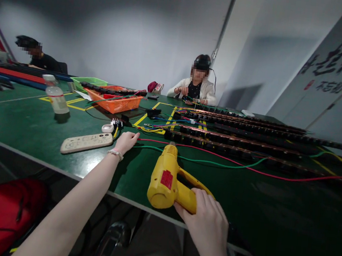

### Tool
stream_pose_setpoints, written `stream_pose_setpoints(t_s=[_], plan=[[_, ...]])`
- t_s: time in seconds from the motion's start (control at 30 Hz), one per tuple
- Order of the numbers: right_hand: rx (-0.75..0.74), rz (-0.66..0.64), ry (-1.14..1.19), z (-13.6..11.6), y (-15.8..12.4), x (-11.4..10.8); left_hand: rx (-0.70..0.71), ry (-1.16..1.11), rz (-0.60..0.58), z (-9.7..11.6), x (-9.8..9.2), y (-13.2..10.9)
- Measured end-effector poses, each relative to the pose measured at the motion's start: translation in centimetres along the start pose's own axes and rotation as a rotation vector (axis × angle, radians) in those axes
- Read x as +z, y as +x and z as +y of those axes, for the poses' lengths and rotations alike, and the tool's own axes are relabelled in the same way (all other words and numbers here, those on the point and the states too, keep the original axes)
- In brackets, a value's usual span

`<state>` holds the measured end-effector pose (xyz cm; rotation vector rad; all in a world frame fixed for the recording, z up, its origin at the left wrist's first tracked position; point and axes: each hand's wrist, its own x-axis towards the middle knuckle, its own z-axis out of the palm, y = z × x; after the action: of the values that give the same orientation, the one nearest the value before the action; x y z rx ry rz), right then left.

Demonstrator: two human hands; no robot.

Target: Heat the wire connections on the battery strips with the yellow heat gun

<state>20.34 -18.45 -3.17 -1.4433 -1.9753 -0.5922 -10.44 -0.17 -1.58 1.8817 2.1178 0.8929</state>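
My right hand (206, 215) is wrapped round the handle of a yellow heat gun (166, 177) above the table's front edge. The gun's nozzle points away from me, towards the wires. My left hand (127, 141) is closed at the end of a red wire (193, 147), pinching it. A green wire (216, 163) runs close by and crosses the red one on the right. Left of that hand lie a phone in a beige case (86, 142), a small white round item (107, 128) and a cluster of small metal-tipped parts (117, 123).
An orange basket (114, 103) with wires and a green basket (91, 81) stand behind, near a plastic bottle (56, 97). Long dark strips (237, 146) with wires stretch across the right. A co-worker (196, 85) sits opposite; another person (45, 60) is at far left.
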Motion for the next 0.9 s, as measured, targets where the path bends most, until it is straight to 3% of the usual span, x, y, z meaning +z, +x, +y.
stream_pose_setpoints(t_s=[0.2,0.4,0.67,0.9], plan=[[0.025,-0.149,-0.070,-1.0,1.1,-0.6,-0.071,0.044,-0.009,0.6,-0.1,-0.1],[0.075,-0.317,-0.006,-3.2,2.5,-0.3,-0.049,0.052,-0.045,0.3,0.0,0.1],[0.092,-0.229,0.016,-6.4,2.9,0.9,-0.054,0.104,-0.064,0.7,-0.2,-0.2],[0.048,-0.159,0.106,-8.5,3.0,2.3,0.041,0.144,-0.070,1.0,-0.4,-0.8]])
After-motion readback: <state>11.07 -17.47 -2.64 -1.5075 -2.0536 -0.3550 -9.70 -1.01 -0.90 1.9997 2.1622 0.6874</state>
